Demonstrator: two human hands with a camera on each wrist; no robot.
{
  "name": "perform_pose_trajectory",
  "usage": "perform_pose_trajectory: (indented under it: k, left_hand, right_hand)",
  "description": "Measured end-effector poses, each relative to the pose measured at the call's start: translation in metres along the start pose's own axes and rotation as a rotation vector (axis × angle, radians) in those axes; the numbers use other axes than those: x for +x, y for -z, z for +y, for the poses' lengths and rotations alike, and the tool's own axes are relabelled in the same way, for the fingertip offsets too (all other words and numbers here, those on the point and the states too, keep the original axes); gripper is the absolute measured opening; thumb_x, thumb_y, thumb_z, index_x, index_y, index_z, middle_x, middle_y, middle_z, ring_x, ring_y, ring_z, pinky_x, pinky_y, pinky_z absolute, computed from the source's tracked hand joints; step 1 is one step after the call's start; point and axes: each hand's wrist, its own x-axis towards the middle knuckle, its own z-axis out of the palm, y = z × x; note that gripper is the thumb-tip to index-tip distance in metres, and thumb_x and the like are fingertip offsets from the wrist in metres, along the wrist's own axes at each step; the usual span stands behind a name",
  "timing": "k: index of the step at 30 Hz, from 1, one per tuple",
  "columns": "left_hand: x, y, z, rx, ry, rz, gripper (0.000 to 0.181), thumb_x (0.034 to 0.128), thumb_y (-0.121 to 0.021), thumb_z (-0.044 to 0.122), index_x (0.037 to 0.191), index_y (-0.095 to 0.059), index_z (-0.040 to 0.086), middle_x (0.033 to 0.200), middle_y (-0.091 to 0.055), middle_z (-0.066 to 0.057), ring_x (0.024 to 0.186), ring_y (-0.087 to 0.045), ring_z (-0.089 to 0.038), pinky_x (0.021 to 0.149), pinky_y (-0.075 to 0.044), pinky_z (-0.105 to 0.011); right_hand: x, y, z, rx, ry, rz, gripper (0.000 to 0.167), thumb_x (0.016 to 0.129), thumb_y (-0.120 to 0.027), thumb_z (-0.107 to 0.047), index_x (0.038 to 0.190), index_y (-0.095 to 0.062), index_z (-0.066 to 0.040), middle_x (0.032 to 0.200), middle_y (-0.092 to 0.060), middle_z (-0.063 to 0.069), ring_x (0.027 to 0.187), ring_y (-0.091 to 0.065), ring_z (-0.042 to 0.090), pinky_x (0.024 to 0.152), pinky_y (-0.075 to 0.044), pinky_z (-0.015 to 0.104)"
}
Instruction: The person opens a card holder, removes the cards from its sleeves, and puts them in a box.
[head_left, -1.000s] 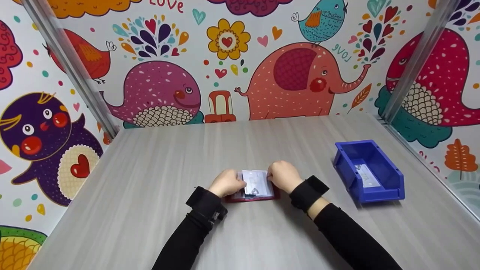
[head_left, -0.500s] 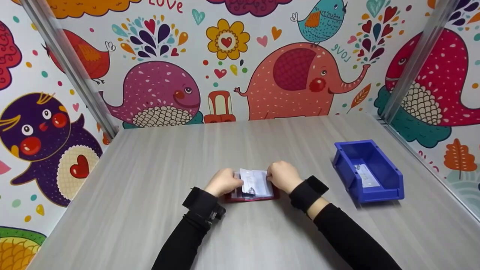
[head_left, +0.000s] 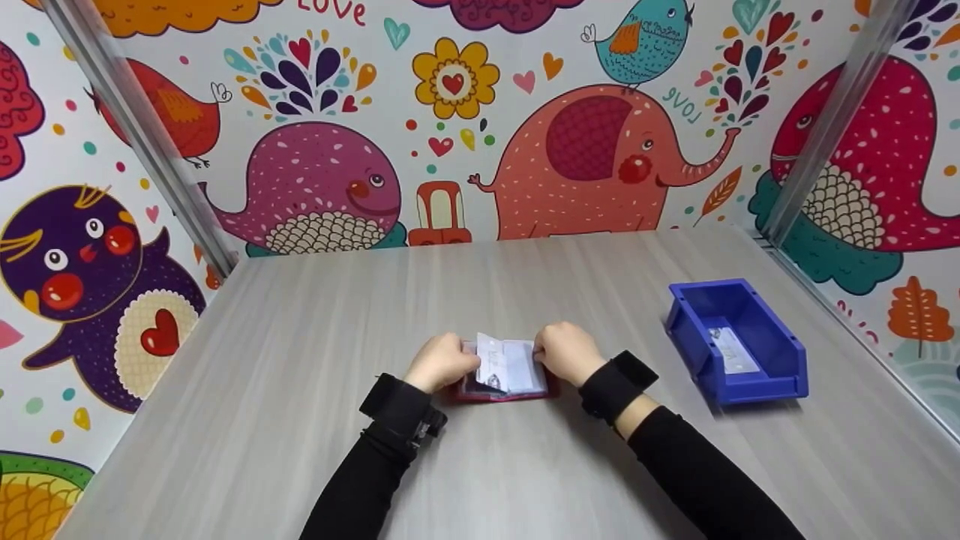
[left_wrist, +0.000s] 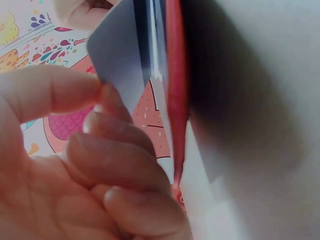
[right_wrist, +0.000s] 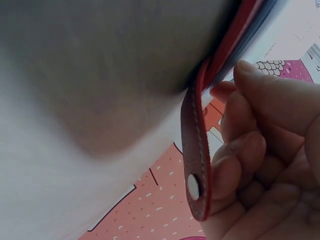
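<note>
A red card holder (head_left: 499, 398) with clear sleeves lies spread on the table between both hands. My left hand (head_left: 441, 363) pinches the left edge of a white card (head_left: 491, 361), which stands tilted over the holder; the left wrist view shows thumb and finger on the card (left_wrist: 117, 55). My right hand (head_left: 568, 352) grips the holder's right side, its fingers curled. In the right wrist view, a dark red strap (right_wrist: 194, 135) with a silver snap hangs from the holder beside the curled fingers.
A blue bin (head_left: 761, 391) stands to the right on the table, with a white card (head_left: 733, 350) lying inside. Metal posts and walls with cartoon animals border the grey wooden table (head_left: 300, 337).
My left hand has moved slightly left and up, swinging the card's left edge away from the right-hand sleeve. My right hand has stayed in place.
</note>
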Motion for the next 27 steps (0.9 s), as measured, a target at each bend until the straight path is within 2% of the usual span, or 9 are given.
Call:
perform_pose_trajectory:
  k: [9,15,20,27]
  left_hand:
    - [0.0,0.005,0.002,-0.022,-0.035,0.055,0.033,0.0758,-0.058,0.009,0.055,-0.035,0.019,0.052,-0.034,0.007,0.047,-0.036,-0.01,0.046,-0.029,-0.024]
    - [-0.003,0.011,0.007,-0.076,-0.055,0.073,0.031,0.0784,-0.058,0.011,0.055,-0.039,0.019,0.052,-0.04,0.007,0.046,-0.04,-0.009,0.044,-0.031,-0.022]
    - [-0.004,0.013,0.01,-0.105,-0.076,0.064,0.035,0.0804,-0.058,0.011,0.053,-0.038,0.019,0.05,-0.038,0.008,0.046,-0.038,-0.009,0.044,-0.029,-0.022]
    - [-0.005,0.015,0.014,-0.153,-0.103,0.047,0.037,0.0826,-0.059,0.011,0.054,-0.037,0.019,0.051,-0.037,0.007,0.047,-0.036,-0.009,0.046,-0.028,-0.023]
  right_hand:
    - [-0.003,-0.001,0.001,-0.002,0.064,0.034,0.004,0.077,-0.078,0.001,0.076,-0.076,-0.003,0.077,-0.071,0.009,0.074,-0.067,0.031,0.069,-0.053,0.045]
    - [-0.005,0.001,0.002,0.0,0.091,0.038,0.004,0.078,-0.077,0.0,0.08,-0.077,-0.003,0.079,-0.071,0.01,0.075,-0.067,0.031,0.071,-0.053,0.044]
    - [-0.007,0.007,0.003,0.021,0.099,0.05,0.005,0.079,-0.077,-0.001,0.083,-0.078,-0.003,0.081,-0.072,0.01,0.078,-0.068,0.029,0.073,-0.053,0.043]
    - [-0.008,0.024,0.004,0.095,0.119,0.125,0.004,0.082,-0.072,-0.001,0.082,-0.076,-0.003,0.078,-0.068,0.007,0.076,-0.065,0.025,0.072,-0.053,0.041]
